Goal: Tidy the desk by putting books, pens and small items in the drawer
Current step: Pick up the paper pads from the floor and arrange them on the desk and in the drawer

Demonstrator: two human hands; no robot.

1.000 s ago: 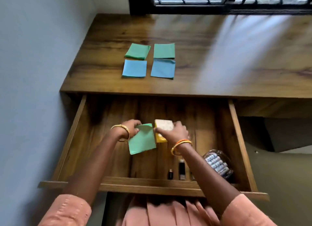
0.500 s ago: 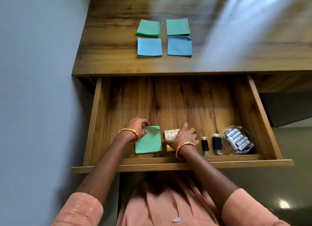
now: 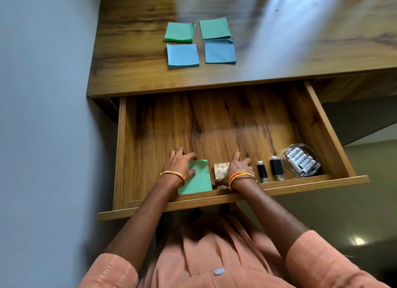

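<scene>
The wooden drawer stands pulled out under the desk. A green note pad lies flat near the drawer's front left, and my left hand holds its far left corner, thumb on top. Right beside it sits a small beige-topped pad. My right hand covers it, thumb at its near left edge and fingers spread past its right side. On the desk top lie two green pads and two blue pads in a square.
Two black USB sticks and a clear glass bowl of batteries stand at the drawer's front right. A grey wall runs along the left of the desk. The back half of the drawer floor shows bare wood.
Both hands have brought the green pad and the beige-topped pad down and toward the drawer's front; the green pad now lies flat. The camera has tilted further down.
</scene>
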